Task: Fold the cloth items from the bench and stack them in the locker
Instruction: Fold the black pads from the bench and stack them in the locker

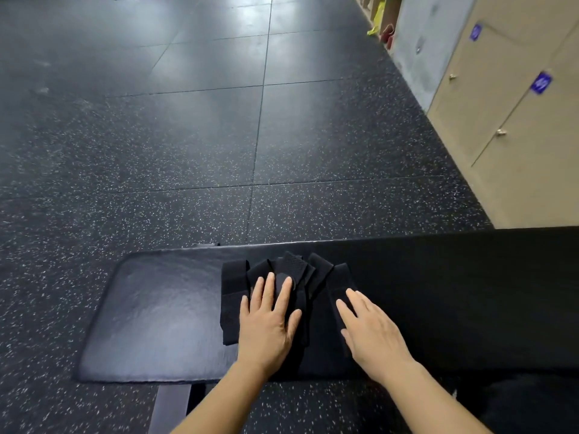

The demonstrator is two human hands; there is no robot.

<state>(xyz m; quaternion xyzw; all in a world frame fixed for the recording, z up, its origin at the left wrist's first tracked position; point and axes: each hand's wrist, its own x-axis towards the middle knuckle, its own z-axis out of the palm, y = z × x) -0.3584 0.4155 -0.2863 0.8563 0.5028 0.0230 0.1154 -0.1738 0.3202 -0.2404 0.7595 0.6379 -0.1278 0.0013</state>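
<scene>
A black cloth [233, 296] lies in overlapping folds on the black padded bench [150, 314], near its middle. My left hand [266, 321] rests flat on the cloth's left half, fingers spread and pointing away from me. My right hand [372, 333] lies flat on the cloth's right side, fingers together and angled to the upper left. Neither hand grips anything. The cloth's far edge shows several pointed flaps [294, 261]. More black fabric [470, 292] covers the bench to the right; its edges are hard to tell against the black bench.
Beige lockers [513, 120] with blue number tags [541, 83] and small knobs stand at the right, doors closed. Dark speckled rubber floor [188, 136] stretches ahead. A yellow and a red object [380, 26] sit far back by the wall.
</scene>
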